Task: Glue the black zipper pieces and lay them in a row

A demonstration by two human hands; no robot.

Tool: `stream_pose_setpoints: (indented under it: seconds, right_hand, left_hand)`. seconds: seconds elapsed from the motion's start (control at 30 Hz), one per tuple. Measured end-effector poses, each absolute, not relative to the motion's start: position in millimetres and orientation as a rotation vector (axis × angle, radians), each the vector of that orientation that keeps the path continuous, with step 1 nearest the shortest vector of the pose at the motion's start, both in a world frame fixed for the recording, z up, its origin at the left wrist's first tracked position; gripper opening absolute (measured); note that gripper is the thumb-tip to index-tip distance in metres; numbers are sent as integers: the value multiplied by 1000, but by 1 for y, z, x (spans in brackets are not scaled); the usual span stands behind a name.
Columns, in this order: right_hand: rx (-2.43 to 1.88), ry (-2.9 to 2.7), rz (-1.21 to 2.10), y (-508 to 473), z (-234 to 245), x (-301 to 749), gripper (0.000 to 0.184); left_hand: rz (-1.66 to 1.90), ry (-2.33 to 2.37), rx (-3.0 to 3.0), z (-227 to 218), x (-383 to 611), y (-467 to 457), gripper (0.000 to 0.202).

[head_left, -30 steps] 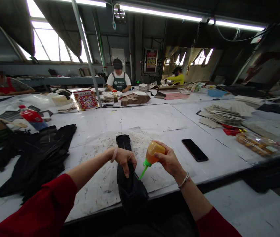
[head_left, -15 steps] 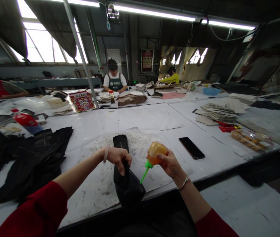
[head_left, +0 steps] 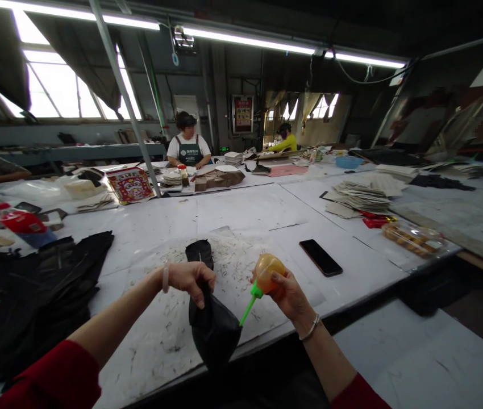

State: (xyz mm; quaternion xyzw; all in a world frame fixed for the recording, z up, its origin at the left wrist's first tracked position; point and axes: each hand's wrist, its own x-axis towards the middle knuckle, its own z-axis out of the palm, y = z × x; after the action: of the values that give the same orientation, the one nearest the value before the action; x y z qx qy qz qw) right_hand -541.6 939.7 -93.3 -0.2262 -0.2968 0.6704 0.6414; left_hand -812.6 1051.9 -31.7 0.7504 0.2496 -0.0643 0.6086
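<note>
With your left hand (head_left: 192, 279) you are gripping the black fabric piece (head_left: 216, 335) in closed fingers at the near edge of the table (head_left: 237, 207), apparently raising a fold to present its side. Your right hand (head_left: 287, 291) is curling around the orange squeeze bottle (head_left: 269, 266), tilting its green nozzle (head_left: 248, 308) downward, probably so liquid is reaching the tip, which is meeting or nearly meeting the fabric's right corner.

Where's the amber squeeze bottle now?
Head view, just right of centre: the amber squeeze bottle is in the right hand, its green nozzle angled down at the edge of the black piece held by the left hand.
</note>
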Motion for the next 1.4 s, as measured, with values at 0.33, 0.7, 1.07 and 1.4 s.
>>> stream_pose_setpoints:
  seconds: [0.33, 0.7, 1.07, 1.4]
  right_hand:
    - [-495, -271, 1446, 933, -94, -534, 39]
    - [-521, -316, 1216, 934, -84, -523, 38]
    - [-495, -292, 1187, 935, -83, -522, 43]
    - [-512, -394, 1145, 926, -76, -516, 42]
  left_hand:
    - [-46, 627, 1617, -28, -800, 1061, 35]
    - [67, 619, 1555, -35, -792, 1074, 39]
    - [127, 654, 1503, -36, -788, 1074, 43]
    - [155, 645, 1489, -38, -785, 1078, 44]
